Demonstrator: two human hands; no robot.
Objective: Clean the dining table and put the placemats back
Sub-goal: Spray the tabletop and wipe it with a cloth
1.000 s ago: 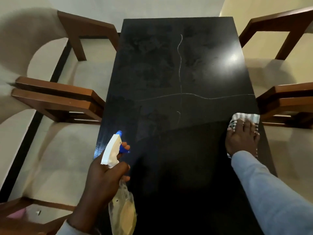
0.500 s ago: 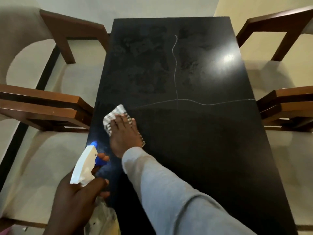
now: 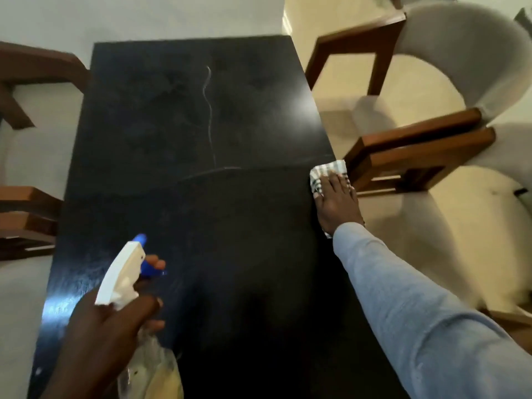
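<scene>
A long black dining table (image 3: 201, 125) runs away from me, dull and smeary in its far half with pale streak lines across it. My right hand (image 3: 336, 203) lies flat with straight fingers on a checked cloth (image 3: 326, 171), pressing it onto the table's right edge. My left hand (image 3: 106, 326) grips a spray bottle (image 3: 123, 275) with a white head, blue trigger and clear body of yellowish liquid, held over the table's near left part, one finger on the trigger. No placemats are in view.
Wooden chairs with pale cushions stand along both sides: two at the right (image 3: 417, 145), close to the cloth hand, and two at the left (image 3: 26, 214). The floor around is light.
My right hand has swept the cloth from the table's left side across to its right edge. The view has swung to the right. The spray bottle stays in my left hand.
</scene>
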